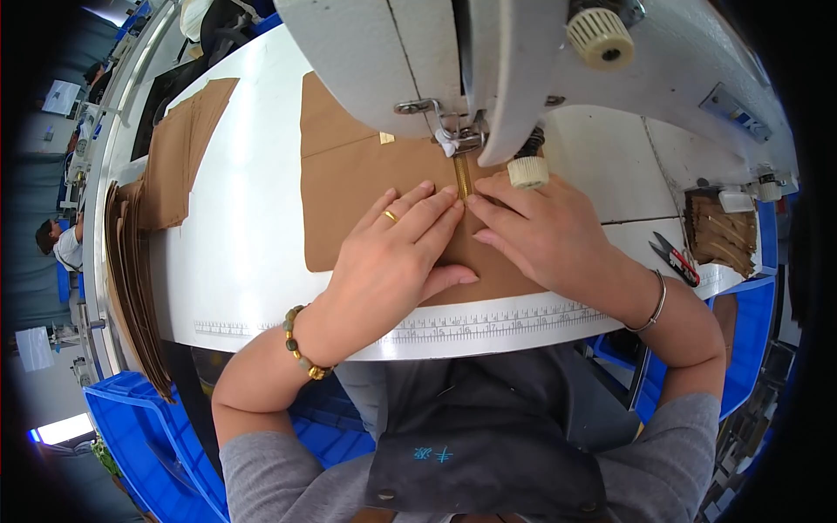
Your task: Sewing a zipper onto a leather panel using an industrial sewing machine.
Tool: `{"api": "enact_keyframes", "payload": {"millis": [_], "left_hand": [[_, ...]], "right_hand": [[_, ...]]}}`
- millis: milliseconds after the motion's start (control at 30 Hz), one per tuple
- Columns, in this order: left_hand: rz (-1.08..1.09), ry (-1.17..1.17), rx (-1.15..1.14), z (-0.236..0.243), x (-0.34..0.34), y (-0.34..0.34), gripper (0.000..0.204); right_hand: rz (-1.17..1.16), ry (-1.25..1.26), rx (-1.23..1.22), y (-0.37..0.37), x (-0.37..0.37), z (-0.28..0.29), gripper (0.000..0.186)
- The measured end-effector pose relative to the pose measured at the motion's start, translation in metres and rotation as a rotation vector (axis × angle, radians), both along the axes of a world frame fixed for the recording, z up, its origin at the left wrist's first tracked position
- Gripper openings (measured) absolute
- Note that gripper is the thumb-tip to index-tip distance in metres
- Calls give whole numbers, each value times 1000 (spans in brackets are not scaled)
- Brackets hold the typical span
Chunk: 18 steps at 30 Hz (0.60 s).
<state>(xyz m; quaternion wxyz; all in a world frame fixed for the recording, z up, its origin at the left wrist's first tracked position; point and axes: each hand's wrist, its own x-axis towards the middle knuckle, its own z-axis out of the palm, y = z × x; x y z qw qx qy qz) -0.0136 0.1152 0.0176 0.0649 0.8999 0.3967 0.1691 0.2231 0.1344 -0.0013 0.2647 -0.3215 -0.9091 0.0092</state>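
Observation:
A brown fabric panel (340, 200) lies flat under the presser foot (466, 139) of a white sewing machine (366, 61). A narrow gold strip that looks like zipper teeth (463, 177) runs from the foot toward me along the fabric. My left hand (392, 248) presses flat on the panel left of the strip, fingers stretched out and thumb apart. On the strip's other side, my right hand (549, 227) rests on the cloth with its fingers extended. Both sets of fingertips nearly meet at the strip's near end. Part of the panel is hidden under my hands.
Red-handled thread snips (674, 259) lie on the right, beside a pile of small brown pieces (724, 231). Brown fabric pieces (170, 166) are stacked at left, some hanging over the edge. A printed ruler (488, 327) follows the table's front. Blue bins (148, 436) stand below.

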Motion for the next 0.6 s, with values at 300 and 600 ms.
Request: {"api": "enact_keyframes", "payload": {"millis": [300, 600], "left_hand": [[33, 15, 83, -8, 0, 25, 68], [75, 64, 141, -11, 2, 19, 63]], "right_hand": [[-71, 16, -16, 15, 0, -7, 31], [-81, 445, -614, 20, 11, 0, 30]]}}
